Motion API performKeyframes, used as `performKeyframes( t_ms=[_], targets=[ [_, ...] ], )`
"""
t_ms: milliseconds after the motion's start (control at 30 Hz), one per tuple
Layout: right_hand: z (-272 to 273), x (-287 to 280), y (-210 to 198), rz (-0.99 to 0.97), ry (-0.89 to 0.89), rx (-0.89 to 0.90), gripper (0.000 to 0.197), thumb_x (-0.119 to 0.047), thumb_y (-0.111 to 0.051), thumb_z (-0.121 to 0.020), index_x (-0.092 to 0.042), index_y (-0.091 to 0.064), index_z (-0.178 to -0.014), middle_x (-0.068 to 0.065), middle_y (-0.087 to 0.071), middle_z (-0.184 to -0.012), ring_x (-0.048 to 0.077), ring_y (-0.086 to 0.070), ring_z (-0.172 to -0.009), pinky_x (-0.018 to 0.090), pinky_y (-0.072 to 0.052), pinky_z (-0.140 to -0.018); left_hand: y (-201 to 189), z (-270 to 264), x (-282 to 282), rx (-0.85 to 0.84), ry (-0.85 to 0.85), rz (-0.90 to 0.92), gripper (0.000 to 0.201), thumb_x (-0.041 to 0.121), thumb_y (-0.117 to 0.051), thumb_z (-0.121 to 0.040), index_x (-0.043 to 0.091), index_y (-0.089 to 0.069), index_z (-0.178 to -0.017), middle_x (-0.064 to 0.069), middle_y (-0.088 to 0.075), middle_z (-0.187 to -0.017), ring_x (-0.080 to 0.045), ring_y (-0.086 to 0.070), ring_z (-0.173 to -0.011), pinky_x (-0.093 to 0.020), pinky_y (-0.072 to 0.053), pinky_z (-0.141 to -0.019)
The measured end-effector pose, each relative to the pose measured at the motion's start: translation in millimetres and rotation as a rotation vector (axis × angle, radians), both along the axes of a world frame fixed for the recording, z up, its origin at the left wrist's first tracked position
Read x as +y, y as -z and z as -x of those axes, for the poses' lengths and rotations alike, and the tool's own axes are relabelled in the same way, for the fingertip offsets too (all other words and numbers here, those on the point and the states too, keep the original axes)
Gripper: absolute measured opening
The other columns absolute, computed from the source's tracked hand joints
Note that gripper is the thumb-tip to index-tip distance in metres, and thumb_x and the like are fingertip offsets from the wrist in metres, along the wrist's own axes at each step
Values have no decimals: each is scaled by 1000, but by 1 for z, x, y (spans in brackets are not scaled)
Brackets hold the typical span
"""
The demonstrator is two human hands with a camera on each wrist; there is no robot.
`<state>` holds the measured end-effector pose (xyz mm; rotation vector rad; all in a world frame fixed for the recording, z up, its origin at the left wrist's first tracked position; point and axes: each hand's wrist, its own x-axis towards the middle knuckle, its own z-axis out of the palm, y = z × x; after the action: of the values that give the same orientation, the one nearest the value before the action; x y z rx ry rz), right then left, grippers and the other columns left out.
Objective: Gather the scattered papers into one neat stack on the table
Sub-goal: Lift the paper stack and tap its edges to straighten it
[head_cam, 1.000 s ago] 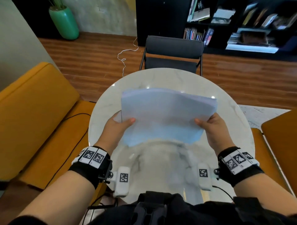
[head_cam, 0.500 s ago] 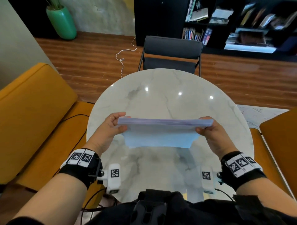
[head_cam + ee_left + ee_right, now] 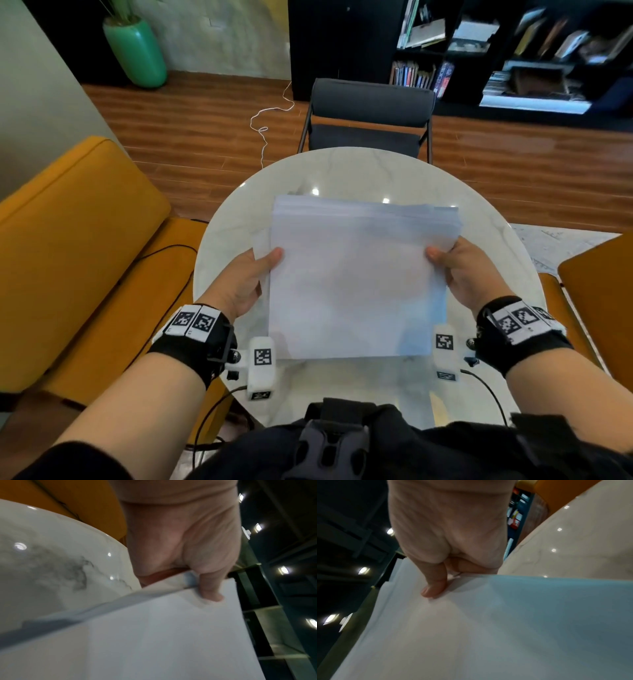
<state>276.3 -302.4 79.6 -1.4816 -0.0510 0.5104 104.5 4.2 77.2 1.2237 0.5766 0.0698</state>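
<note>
A thick stack of white papers [image 3: 356, 277] is held above the round marble table [image 3: 342, 171], its face turned up toward the head camera. My left hand [image 3: 246, 277] grips the stack's left edge, thumb on top. My right hand [image 3: 459, 270] grips the right edge the same way. In the left wrist view the thumb of the left hand [image 3: 210, 588] presses on the papers [image 3: 154, 635]. In the right wrist view the thumb of the right hand [image 3: 435, 584] presses on the papers [image 3: 453, 628], with fingers curled under the edge.
A dark chair [image 3: 370, 116] stands at the table's far side. Yellow seats flank it, one on the left [image 3: 68, 246] and one on the right [image 3: 599, 291]. Behind are a dark bookshelf [image 3: 496, 44], a green vase [image 3: 137, 51] and a white cable [image 3: 270, 120] on the wooden floor.
The stack stood on edge half a second ago; now it has tipped flat-faced toward me and is raised nearer. Both hands keep their grip on its sides.
</note>
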Motion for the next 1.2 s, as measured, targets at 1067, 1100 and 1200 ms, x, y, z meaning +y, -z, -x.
performKeyframes(
  t_ms=[1067, 1100, 1200],
  targets=[
    [19, -2, 14, 106, -11, -168, 37, 9, -66, -79, 4, -58, -115, 14, -67, -108, 27, -64, -101, 37, -49, -91, -19, -6, 9, -124, 80, -252, 52, 6, -56, -59, 24, -58, -107, -2, -72, -113, -17, -64, -104, -25, -48, -85],
    [19, -2, 14, 101, -10, -159, 38, 10, -66, -79, 5, -58, -115, 15, -67, -109, 28, -64, -101, 38, -49, -91, -17, -4, 11, -114, 52, -242, 56, 5, -55, -57, 25, -54, -109, -2, -69, -114, -16, -61, -104, -25, -47, -84],
    [19, -2, 14, 132, -65, -151, 37, 9, -66, -79, 6, -55, -114, 18, -65, -107, 30, -62, -102, 41, -47, -92, -3, 2, 3, -67, 33, -283, 58, 2, -48, -57, 27, -47, -110, 1, -60, -107, -16, -54, -99, -24, -44, -77]
  ],
)
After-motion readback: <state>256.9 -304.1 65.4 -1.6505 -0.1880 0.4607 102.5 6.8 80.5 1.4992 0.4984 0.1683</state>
